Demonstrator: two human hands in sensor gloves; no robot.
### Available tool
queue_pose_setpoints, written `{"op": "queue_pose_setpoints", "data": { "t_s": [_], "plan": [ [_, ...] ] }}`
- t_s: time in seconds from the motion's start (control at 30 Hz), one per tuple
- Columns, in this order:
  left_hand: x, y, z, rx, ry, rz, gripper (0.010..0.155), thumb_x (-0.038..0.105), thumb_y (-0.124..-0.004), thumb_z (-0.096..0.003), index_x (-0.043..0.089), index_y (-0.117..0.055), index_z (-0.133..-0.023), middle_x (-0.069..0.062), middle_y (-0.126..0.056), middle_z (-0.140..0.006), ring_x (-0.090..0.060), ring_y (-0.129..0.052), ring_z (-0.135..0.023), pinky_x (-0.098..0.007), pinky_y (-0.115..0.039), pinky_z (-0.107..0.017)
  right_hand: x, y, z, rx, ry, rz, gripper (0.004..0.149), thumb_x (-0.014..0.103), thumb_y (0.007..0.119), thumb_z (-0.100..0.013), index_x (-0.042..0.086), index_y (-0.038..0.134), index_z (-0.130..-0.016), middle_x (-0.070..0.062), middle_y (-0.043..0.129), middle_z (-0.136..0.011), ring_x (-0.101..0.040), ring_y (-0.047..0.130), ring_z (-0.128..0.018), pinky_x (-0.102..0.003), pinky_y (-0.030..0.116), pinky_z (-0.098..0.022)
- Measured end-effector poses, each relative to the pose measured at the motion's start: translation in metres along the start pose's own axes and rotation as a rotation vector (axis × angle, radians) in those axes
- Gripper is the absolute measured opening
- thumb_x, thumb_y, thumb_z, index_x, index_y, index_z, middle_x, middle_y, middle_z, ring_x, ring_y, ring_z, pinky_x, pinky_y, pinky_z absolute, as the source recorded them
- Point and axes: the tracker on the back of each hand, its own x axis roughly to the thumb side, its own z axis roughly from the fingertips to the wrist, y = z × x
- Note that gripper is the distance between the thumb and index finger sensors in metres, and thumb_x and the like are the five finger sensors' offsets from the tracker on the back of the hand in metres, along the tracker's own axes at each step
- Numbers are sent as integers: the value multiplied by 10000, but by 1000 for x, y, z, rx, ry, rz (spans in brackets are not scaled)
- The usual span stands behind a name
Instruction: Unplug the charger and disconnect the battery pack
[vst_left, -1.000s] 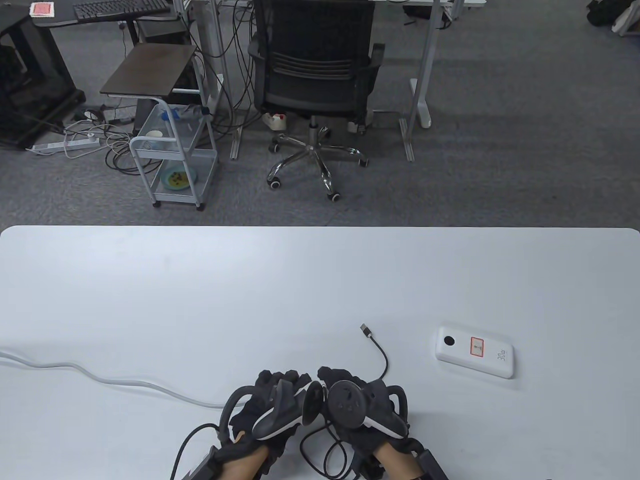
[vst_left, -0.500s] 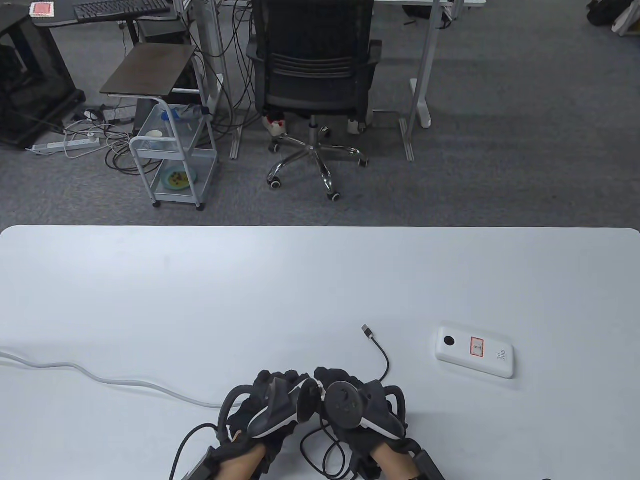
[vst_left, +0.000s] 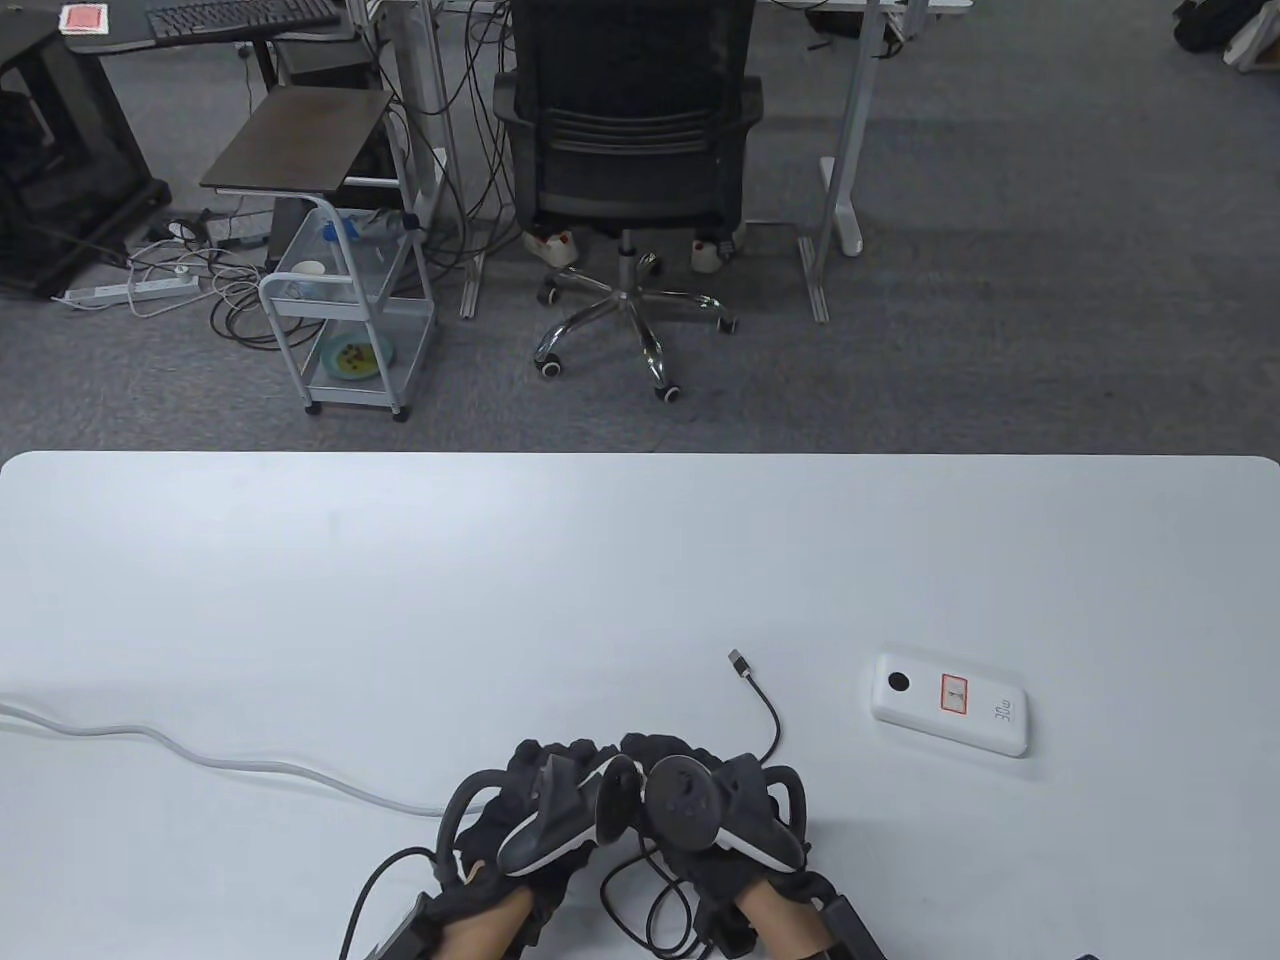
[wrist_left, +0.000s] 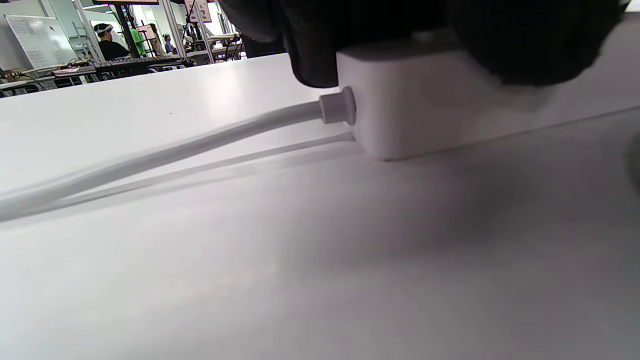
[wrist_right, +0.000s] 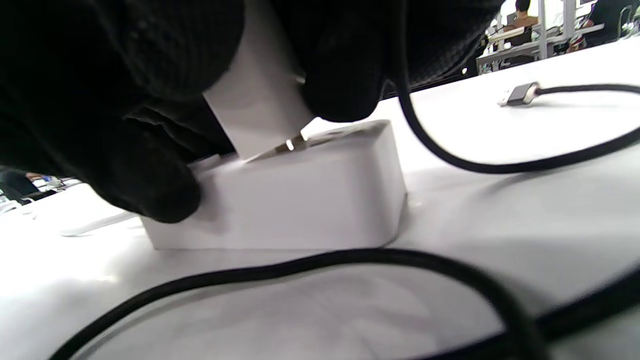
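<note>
My two gloved hands meet at the table's near edge. My left hand (vst_left: 555, 800) presses down on a white power strip (wrist_left: 425, 110), whose white cord (vst_left: 250, 765) runs off to the left. My right hand (vst_left: 700, 800) grips a white charger (wrist_right: 255, 107) sitting tilted in the strip (wrist_right: 300, 200), its metal prongs partly showing. A black cable (vst_left: 768, 725) runs from my right hand to a free USB plug (vst_left: 738, 662) lying on the table. The white battery pack (vst_left: 950, 704) lies apart to the right, with nothing plugged in.
The white table (vst_left: 500, 580) carries only the cord, cable and battery pack. Black glove wires (vst_left: 650, 900) loop between my wrists. Beyond the far edge stand an office chair (vst_left: 630, 150), a small cart (vst_left: 345, 320) and desks.
My right hand has shifted slightly left towards my left hand, and the free USB plug has slid a little to the right. The battery pack has not moved.
</note>
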Motion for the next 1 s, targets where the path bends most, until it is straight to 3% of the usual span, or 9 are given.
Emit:
{"op": "queue_pose_setpoints", "data": {
  "t_s": [0.13, 0.3, 0.7, 0.83, 1.0],
  "plan": [
    [0, 0, 0, 0, 1, -1, 730, 615, -830, -357, 478, -640, -1049, 171, -761, -1132, -128, -887, -1064, -389, -631, -861, -4, 0, -6, 77, 18, -91, 680, 452, 701, -409, 255, 490, -1025, -38, 683, -1040, -242, 836, -807, -495, 663, -642],
    [-1, 0, -1, -12, 13, 18, 728, 613, -835, -357, 488, -638, -1046, 175, -758, -1133, -128, -880, -1068, -389, -625, -862, 0, -1, -2, -2, -26, -22, 675, 448, 703, -398, 259, 513, -1018, -27, 704, -1032, -228, 854, -801, -485, 677, -645],
    [-1, 1, -1, -18, 16, 12, 729, 611, -834, -356, 498, -630, -1047, 188, -748, -1138, -125, -874, -1075, -386, -623, -865, -5, -6, -2, 24, -15, -92, 680, 444, 694, -402, 244, 507, -1024, -38, 695, -1034, -236, 847, -802, -491, 670, -642],
    [0, 0, -1, -13, 5, -2, 722, 614, -819, -365, 500, -623, -1050, 189, -739, -1145, -125, -868, -1080, -381, -616, -871, -3, -31, 4, -98, -32, -196, 683, 458, 674, -405, 241, 495, -1028, -35, 684, -1035, -228, 838, -809, -490, 663, -646],
    [-3, -2, 1, 18, -13, 0, 722, 628, -817, -369, 493, -627, -1052, 179, -745, -1142, -125, -875, -1072, -382, -623, -865, -5, -53, 21, -180, -28, -136, 681, 456, 692, -407, 240, 507, -1026, -38, 691, -1035, -239, 837, -813, -497, 656, -654]
  ]
}}
